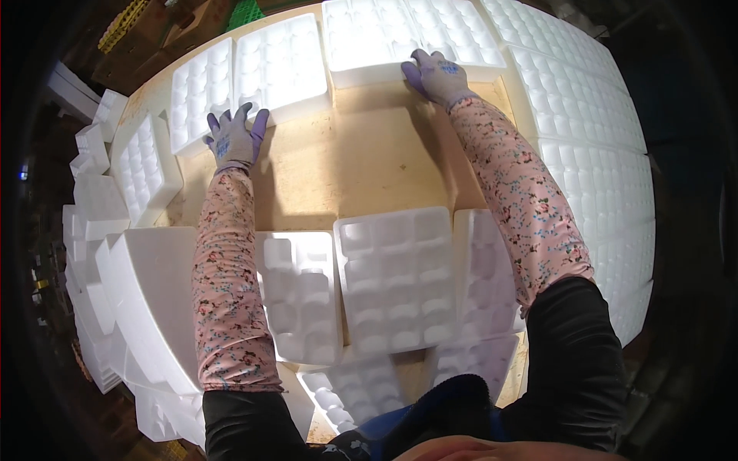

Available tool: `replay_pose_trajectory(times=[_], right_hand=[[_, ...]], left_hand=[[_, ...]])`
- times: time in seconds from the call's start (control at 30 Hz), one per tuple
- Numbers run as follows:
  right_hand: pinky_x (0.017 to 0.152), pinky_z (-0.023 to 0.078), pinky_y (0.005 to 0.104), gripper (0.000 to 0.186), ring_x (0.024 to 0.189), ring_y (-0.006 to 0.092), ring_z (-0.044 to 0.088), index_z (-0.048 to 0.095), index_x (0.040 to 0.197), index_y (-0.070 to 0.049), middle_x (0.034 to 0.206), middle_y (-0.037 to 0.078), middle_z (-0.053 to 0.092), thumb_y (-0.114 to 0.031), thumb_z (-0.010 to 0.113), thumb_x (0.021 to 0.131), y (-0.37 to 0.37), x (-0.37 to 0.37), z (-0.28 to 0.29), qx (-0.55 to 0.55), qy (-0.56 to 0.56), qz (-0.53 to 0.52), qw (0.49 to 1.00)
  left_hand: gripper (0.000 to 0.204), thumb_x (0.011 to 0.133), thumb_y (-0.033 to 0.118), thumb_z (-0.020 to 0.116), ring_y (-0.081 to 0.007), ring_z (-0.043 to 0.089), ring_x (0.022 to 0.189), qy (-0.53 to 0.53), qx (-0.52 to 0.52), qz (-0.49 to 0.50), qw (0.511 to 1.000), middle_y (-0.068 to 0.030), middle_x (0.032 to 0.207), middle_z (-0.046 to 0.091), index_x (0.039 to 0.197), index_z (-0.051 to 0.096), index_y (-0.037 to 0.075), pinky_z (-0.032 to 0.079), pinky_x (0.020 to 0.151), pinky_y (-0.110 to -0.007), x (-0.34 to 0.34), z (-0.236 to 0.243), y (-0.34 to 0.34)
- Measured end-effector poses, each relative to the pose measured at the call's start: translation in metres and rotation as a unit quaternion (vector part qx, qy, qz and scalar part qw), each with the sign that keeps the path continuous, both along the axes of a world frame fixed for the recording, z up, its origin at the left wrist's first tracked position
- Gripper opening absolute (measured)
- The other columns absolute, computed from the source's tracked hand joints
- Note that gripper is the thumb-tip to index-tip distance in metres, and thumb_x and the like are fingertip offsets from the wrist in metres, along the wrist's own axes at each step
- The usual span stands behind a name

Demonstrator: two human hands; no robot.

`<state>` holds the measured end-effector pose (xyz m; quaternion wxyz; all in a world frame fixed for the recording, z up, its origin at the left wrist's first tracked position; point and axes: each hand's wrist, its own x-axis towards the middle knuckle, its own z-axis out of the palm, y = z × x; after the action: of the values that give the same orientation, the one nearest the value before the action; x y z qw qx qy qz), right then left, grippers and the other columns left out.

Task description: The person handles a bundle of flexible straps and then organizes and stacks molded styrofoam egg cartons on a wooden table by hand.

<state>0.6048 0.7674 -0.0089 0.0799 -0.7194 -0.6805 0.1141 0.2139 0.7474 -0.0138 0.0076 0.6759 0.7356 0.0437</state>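
Nearest the camera: dark garment (434, 415), blue at its edge, at the bottom of the view.

Two white foam trays at the far left, outer tray (201, 92) and inner tray (278, 65), side by side on the table (377, 146). More along the far edge, incl. far tray (457, 34); right row (573, 88) runs down that side.

Progress, judged by lie: part-way. Far and right trays lined up, near edge to edge. Near ones out of line: centre tray (396, 276), a narrower tray (300, 300) beside it. Those seem the part left.

Left hand (231, 142), gloved: fingers fanned, thumb apart, tips at the near edge of the left pair, about the seam. Right hand (442, 79), gloved: thumb held away from bent fingers, tips at far tray's near rim; no firm grip seen. Both arms reach well forward, right elbow bent outward; floral left sleeve (227, 284), right sleeve (519, 184).

Outward: small tray (142, 165) tilted at left, foam pile (100, 203) beyond.
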Motion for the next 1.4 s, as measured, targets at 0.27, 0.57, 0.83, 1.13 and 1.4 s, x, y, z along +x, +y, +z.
replay_pose_trajectory(times=[0.27, 0.57, 0.83, 1.13, 1.4], right_hand=[[0.111, 0.042, 0.0481, 0.059, 0.132, 0.0326, 0.055, 0.048, 0.147, -0.022, 0.144, 0.016, 0.054, -0.059, 0.036, 0.103, 0.069, 0.016, 0.019, -0.052, -0.06, -0.048, 0.996], [0.113, 0.041, 0.0483, 0.062, 0.135, 0.0364, 0.052, 0.046, 0.15, -0.025, 0.152, 0.019, 0.047, -0.059, 0.042, 0.098, 0.076, 0.032, 0.013, 0.071, -0.025, -0.046, 0.996], [0.12, 0.017, 0.0616, 0.074, 0.149, 0.046, 0.025, 0.041, 0.153, -0.012, 0.16, 0.023, 0.033, -0.059, 0.05, 0.097, -0.118, -0.027, -0.045, 0.059, -0.046, 0.178, 0.981], [0.122, 0.015, 0.0586, 0.071, 0.15, 0.0431, 0.025, 0.04, 0.154, -0.012, 0.16, 0.021, 0.033, -0.058, 0.044, 0.1, -0.121, -0.024, -0.039, 0.052, -0.015, 0.165, 0.985], [0.124, 0.012, 0.0567, 0.072, 0.153, 0.0383, 0.021, 0.036, 0.157, -0.015, 0.163, 0.018, 0.029, -0.059, 0.04, 0.1, -0.117, -0.034, -0.034, 0.05, -0.035, 0.166, 0.984]], left_hand=[[0.054, 0.099, 0.06, 0.051, -0.0519, 0.036, 0.139, 0.007, 0.051, -0.028, 0.998, -0.0248, 0.136, 0.056, 0.125, 0.066, 0.015, 0.031, 0.117, -0.057, 0.0, -0.002, 0.002], [0.056, 0.097, 0.059, 0.053, -0.0476, 0.039, 0.137, 0.0, 0.067, -0.049, 0.997, -0.0257, 0.134, 0.057, 0.125, 0.066, 0.013, 0.029, 0.119, -0.054, -0.002, -0.002, 0.0], [0.062, 0.093, 0.065, 0.056, -0.0399, 0.044, 0.135, 0.049, -0.035, -0.091, 0.994, -0.0196, 0.137, 0.056, 0.133, 0.062, 0.018, 0.039, 0.113, -0.051, -0.011, 0.008, 0.053], [0.06, 0.095, 0.061, 0.057, -0.0381, 0.053, 0.128, 0.016, 0.0, -0.128, 0.992, -0.0217, 0.128, 0.062, 0.14, 0.059, 0.023, 0.04, 0.111, -0.046, 0.011, -0.014, 0.174], [0.065, 0.094, 0.059, 0.057, -0.0385, 0.041, 0.141, -0.012, 0.209, -0.126, 0.97, -0.0203, 0.154, 0.044, 0.153, 0.041, 0.037, 0.038, 0.115, -0.049, 0.012, -0.011, 0.137]])
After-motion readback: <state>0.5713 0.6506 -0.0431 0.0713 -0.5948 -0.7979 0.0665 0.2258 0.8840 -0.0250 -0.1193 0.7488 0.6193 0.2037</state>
